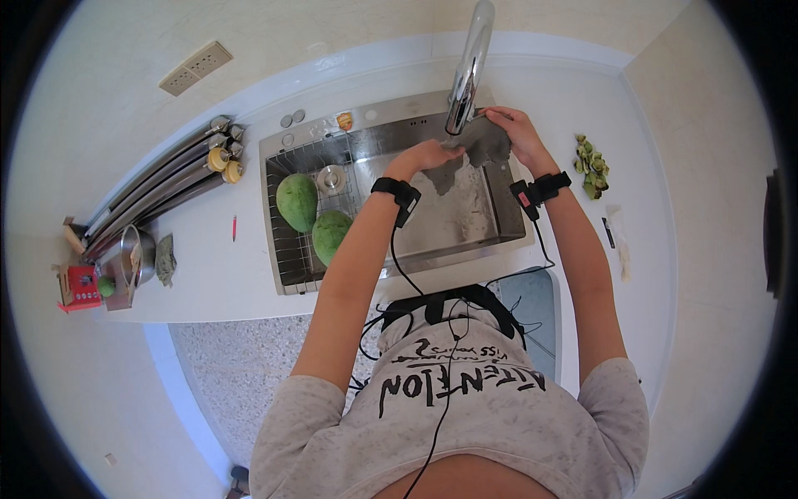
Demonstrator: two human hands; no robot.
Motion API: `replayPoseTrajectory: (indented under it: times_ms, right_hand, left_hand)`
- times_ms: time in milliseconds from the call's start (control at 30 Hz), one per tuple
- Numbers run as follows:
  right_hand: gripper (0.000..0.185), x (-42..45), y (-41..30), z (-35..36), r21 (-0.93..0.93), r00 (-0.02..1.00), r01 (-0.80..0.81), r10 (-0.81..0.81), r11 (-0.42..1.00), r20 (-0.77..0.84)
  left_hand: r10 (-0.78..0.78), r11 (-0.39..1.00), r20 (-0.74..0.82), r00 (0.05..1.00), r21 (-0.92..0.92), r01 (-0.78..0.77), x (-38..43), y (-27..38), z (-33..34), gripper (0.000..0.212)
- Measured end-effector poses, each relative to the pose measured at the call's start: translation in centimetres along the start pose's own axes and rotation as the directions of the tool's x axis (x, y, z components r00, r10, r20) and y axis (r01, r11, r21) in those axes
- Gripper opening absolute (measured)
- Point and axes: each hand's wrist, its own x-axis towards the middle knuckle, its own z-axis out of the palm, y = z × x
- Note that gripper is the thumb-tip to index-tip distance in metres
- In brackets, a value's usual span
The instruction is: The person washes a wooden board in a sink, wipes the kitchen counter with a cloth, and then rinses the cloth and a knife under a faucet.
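A wet grey cloth (489,142) hangs spread between my two hands over the right part of a stainless steel sink (405,252). My left hand (430,154) grips its left side, below the chrome faucet (464,93). At its upper right edge, my right hand (514,132) holds the cloth between thumb and fingers. The faucet's spout hides part of the cloth. Two large green fruits, perhaps papayas or mangoes, (297,202) (332,236) lie on a wire rack in the sink's left part, beside the drain strainer (331,179).
Wilted green leaves or peelings (591,166) lie on the counter at right, above a black strip (608,232). Left stand long metal tubes (181,178), a steel bowl (143,252), a crumpled cloth (166,260), a red box (80,287) and a red pen (234,228). Black cables hang from both wrists.
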Motion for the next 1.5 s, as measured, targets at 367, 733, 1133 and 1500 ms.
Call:
replayPoseTrajectory:
  times_ms: [367, 733, 1133, 1500]
  right_hand:
    - [0.022, 0.8, 0.8, 1.8, 0.066, 1.000, -0.004, 0.003, 0.998, 0.019]
    - [0.024, 2.9, 0.9, 1.9, -0.354, 0.972, 0.235, -0.214, 0.905, 0.100]
    - [0.023, 0.3, 1.5, 5.8, -0.419, 0.987, 0.102, -0.039, 0.902, 0.158]
    - [0.037, 0.4, 2.8, 7.0, 0.015, 0.979, -0.091, 0.086, 0.996, 0.186]
  left_hand:
    - [0.015, 0.916, -0.146, 0.989, -0.394, -0.072, 0.4, -2.5, -1.5, 0.050]
    - [0.077, 0.817, -0.371, 0.926, -0.508, -0.272, -3.9, 0.8, -3.3, 0.036]
    - [0.075, 0.939, -0.443, 0.894, -0.270, -0.212, -6.0, -3.1, -4.8, 0.035]
    - [0.043, 0.993, -0.474, 0.879, -0.074, -0.089, -7.5, -7.8, -3.5, 0.040]
